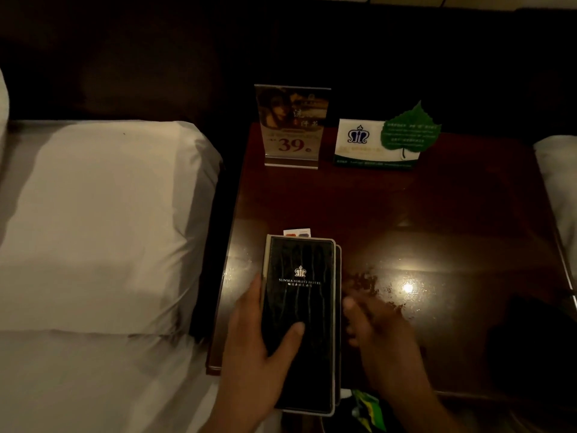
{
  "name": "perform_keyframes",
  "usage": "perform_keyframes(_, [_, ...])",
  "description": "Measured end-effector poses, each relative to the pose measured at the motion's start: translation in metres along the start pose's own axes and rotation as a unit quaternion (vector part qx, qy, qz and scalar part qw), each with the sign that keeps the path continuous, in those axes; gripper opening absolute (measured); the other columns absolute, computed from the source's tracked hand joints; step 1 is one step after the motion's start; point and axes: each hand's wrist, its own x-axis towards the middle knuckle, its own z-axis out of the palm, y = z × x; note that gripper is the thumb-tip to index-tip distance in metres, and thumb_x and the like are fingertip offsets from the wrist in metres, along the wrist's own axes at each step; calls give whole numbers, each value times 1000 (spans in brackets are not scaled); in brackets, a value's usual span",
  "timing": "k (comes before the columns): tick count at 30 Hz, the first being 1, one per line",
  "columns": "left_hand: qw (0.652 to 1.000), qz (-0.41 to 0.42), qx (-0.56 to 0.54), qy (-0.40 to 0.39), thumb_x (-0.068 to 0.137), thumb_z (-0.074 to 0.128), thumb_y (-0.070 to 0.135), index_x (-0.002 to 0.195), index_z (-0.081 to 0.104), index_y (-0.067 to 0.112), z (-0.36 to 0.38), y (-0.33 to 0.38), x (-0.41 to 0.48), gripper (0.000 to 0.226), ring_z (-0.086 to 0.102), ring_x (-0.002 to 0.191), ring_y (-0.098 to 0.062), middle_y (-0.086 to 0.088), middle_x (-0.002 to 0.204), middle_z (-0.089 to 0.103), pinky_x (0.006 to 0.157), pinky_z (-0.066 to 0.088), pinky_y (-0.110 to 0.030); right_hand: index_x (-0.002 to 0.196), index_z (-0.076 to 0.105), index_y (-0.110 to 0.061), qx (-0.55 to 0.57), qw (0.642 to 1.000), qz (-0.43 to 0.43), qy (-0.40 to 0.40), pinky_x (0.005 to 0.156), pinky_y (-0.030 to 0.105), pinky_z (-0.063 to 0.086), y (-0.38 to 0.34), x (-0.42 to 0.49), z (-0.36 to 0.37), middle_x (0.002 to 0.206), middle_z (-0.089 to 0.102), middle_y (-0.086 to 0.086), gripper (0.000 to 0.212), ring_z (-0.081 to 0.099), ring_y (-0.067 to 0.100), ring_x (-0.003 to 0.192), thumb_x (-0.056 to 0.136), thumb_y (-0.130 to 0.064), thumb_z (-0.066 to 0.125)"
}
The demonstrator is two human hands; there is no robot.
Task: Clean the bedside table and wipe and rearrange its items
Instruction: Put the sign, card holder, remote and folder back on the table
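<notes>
A black hotel folder (299,310) with a crown logo lies lengthwise over the front left of the dark wooden bedside table (437,220). My left hand (259,345) grips its left edge, thumb pressed on the cover. My right hand (377,335) hovers just right of the folder, blurred, fingers apart and holding nothing. A small white card (298,232) peeks out beyond the folder's far end. At the back stand an acrylic sign (292,126) reading 39 and a white card with a green leaf (385,142).
A white pillow and bed (93,220) lie to the left, and another white bed edge (559,182) is at the right. A dark headboard runs behind. Something green and yellow (368,407) shows below the table's front edge. A lamp glare (407,288) reflects on the tabletop.
</notes>
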Motion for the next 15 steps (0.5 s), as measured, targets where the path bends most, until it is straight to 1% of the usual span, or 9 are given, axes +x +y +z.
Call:
perform_keyframes(1, [1000,-1,-17,-10,77,61,59,154,22,45,-1,-2,-7,87,35,139,1,20,150,36,110,36,-23,111,54,-58,-26,1000,1,-7,82,27,52,5,-11,9,105,60,-20,29,58,-4,91,87,-61,38])
perform_keyframes(2, [999,-9,-27,-17,76,59,60,153,21,45,1,-4,-15,87,32,141,2,18,155,32,109,32,-15,126,49,-52,-51,999,-5,0,86,21,46,9,-19,18,114,51,-19,43,52,-6,99,86,-64,35])
perform_keyframes(4, [998,-38,-50,-23,73,54,59,150,20,46,8,-3,-25,85,25,144,5,16,160,23,102,26,0,141,45,-35,-77,996,-23,36,94,21,39,9,-24,35,120,43,-11,51,45,2,110,92,-51,41])
perform_keyframes(5, [997,-45,-60,-24,73,51,58,149,21,46,11,-1,-26,83,23,144,6,17,161,21,100,26,2,143,43,-29,-78,996,-19,46,98,24,39,5,-23,39,121,42,-7,50,44,8,114,95,-43,45])
perform_keyframes(7, [998,-40,-50,-26,73,49,56,151,20,41,15,3,-20,85,20,146,3,16,162,18,104,23,-3,145,41,-26,-71,996,0,49,102,32,42,1,-17,40,123,45,-1,50,46,15,116,97,-35,48])
perform_keyframes(9, [999,-28,-36,-17,73,49,55,152,21,36,15,5,-14,86,19,147,0,13,162,18,109,20,-8,144,43,-26,-76,996,3,46,99,34,44,1,-12,37,121,47,1,48,49,16,113,97,-33,49])
perform_keyframes(11, [999,-19,-37,-5,73,51,53,150,24,37,14,8,-10,84,22,145,4,11,161,22,107,21,-4,140,48,-27,-72,997,-4,41,93,29,46,2,-11,35,118,47,-1,44,52,13,107,97,-32,51])
perform_keyframes(13, [998,-18,-55,9,72,54,48,147,30,38,13,8,-8,79,25,140,13,9,158,28,102,24,3,134,53,-25,-43,999,3,31,88,24,47,1,-11,36,116,46,-2,38,54,10,102,96,-29,53])
perform_keyframes(15, [997,-16,-75,19,72,56,46,145,34,37,11,8,-6,76,28,137,16,9,156,31,99,25,4,130,57,-24,-10,999,13,28,82,16,45,0,-8,38,117,46,-2,35,54,8,101,95,-26,55])
